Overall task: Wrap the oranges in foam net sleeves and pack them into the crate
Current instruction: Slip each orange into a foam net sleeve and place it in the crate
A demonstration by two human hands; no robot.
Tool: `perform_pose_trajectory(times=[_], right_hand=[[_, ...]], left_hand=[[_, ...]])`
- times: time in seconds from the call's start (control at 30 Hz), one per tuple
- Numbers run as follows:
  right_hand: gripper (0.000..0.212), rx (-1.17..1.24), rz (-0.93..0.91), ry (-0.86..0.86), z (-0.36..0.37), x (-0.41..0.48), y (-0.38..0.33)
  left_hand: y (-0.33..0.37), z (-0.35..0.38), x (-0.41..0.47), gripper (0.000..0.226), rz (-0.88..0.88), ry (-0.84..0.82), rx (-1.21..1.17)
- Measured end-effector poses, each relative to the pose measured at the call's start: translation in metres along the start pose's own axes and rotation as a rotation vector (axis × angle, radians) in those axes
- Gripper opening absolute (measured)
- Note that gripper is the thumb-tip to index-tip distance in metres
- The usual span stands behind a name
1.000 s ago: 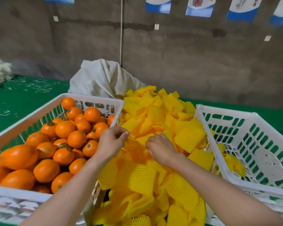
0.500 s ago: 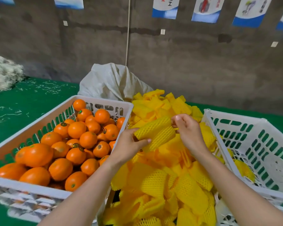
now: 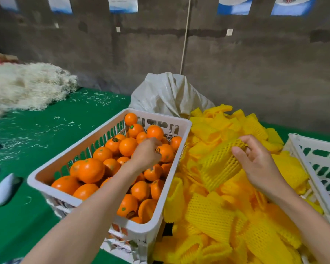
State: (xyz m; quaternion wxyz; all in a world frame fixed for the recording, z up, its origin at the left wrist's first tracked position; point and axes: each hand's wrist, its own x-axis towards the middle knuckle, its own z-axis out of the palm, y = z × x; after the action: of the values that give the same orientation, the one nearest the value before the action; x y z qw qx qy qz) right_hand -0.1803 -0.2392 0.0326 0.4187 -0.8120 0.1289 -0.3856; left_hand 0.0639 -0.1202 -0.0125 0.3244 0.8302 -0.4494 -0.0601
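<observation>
A white crate (image 3: 156,116) heaped with oranges (image 3: 91,169) stands at the left. My left hand (image 3: 145,155) reaches into its far end, fingers curled down over an orange (image 3: 166,152). My right hand (image 3: 255,162) pinches the top edge of a yellow foam net sleeve (image 3: 219,164) and holds it up over the loose pile of yellow sleeves (image 3: 208,216) between the crates. A second white crate (image 3: 316,140) stands at the right edge, a few sleeves lying inside it.
A white woven sack (image 3: 170,94) slumps behind the sleeve pile against the concrete wall. A heap of white shredded strands (image 3: 27,86) lies at the far left on the green cover (image 3: 46,134). A small white object (image 3: 5,189) lies near the left edge.
My left hand let go of the sleeve and moved left into the orange crate. My right hand keeps the sleeve alone. The view swung left.
</observation>
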Motion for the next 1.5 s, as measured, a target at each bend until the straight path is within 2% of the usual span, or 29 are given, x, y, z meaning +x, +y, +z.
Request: perform_pose_trajectory(times=[0.07, 0.1, 0.17, 0.33, 0.4, 0.47, 0.53, 0.57, 0.63, 0.7, 0.87, 0.97, 1.1, 1.3, 1.4, 1.5], right_hand=[[0.014, 0.05, 0.03, -0.041, 0.002, 0.001, 0.004], [0.017, 0.06, 0.044, -0.055, 0.002, 0.002, 0.007], [0.019, 0.083, 0.061, -0.062, 0.002, 0.003, 0.011], [0.017, 0.118, 0.104, -0.053, -0.002, 0.001, 0.019], [0.015, 0.142, 0.127, -0.045, -0.004, -0.002, 0.019], [0.015, 0.164, 0.163, -0.065, -0.007, -0.005, 0.019], [0.012, 0.196, 0.201, -0.104, -0.011, -0.008, 0.018], [0.012, 0.211, 0.215, -0.124, -0.012, -0.009, 0.016], [0.014, 0.248, 0.226, -0.154, -0.014, -0.01, 0.009], [0.015, 0.289, 0.23, -0.169, -0.015, -0.01, 0.002], [0.015, 0.428, 0.28, -0.185, -0.027, -0.017, -0.009], [0.017, 0.557, 0.353, -0.184, -0.037, -0.023, -0.011], [0.018, 0.591, 0.387, -0.197, -0.039, -0.029, -0.009], [0.016, 0.596, 0.428, -0.26, -0.032, -0.035, -0.007], [0.018, 0.589, 0.444, -0.324, -0.023, -0.037, -0.005], [0.02, 0.472, 0.383, -0.318, -0.011, -0.039, -0.002]], left_hand=[[-0.027, 0.001, 0.011, 0.06, -0.24, -0.136, 0.322], [-0.037, 0.003, 0.013, 0.069, -0.291, -0.222, 0.413], [-0.052, 0.013, 0.014, 0.077, -0.273, -0.251, 0.514], [-0.064, 0.023, 0.015, 0.07, -0.197, -0.112, 0.528], [-0.059, 0.02, 0.017, 0.071, -0.21, -0.089, 0.433], [-0.05, 0.011, 0.019, 0.073, -0.176, 0.007, 0.259], [-0.033, 0.0, 0.017, 0.074, -0.132, 0.127, -0.089], [-0.022, -0.005, 0.013, 0.073, -0.125, 0.135, -0.323], [0.008, -0.011, 0.0, 0.078, -0.143, 0.004, -0.809], [0.032, -0.007, -0.012, 0.079, -0.147, -0.177, -1.096], [0.081, 0.015, -0.032, 0.062, -0.041, -0.379, -1.157], [0.098, 0.027, -0.037, 0.059, -0.131, -0.468, -1.279], [0.113, 0.039, -0.04, 0.05, -0.297, -0.562, -1.435], [0.118, 0.055, -0.043, 0.048, -0.252, -0.498, -1.305], [0.11, 0.061, -0.045, 0.057, -0.192, -0.467, -1.314], [0.11, 0.062, -0.047, 0.06, -0.109, -0.48, -1.295]])
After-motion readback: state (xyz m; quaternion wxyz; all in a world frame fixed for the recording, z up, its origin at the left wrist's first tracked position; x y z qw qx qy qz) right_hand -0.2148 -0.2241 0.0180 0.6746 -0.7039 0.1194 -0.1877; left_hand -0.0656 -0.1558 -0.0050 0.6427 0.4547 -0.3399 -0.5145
